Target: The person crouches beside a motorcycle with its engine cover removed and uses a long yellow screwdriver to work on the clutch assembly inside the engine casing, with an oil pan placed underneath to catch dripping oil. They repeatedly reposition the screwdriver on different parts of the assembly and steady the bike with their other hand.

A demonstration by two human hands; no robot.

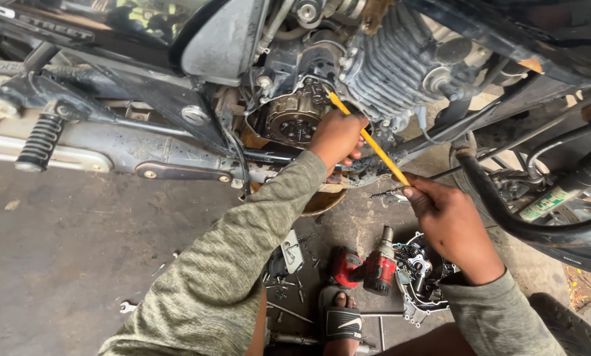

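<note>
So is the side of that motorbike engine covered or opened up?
Opened up. The round clutch assembly is bare, the removed engine cover lies on the floor, and both hands, left hand and right hand, hold a yellow tool there.

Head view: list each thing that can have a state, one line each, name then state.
left hand: gripping the yellow tool near its tip
right hand: holding the tool's lower end
yellow tool: tilted, tip at the engine
clutch assembly: uncovered
engine cover: off, on the floor
red power tool: lying on the floor, unheld
</note>
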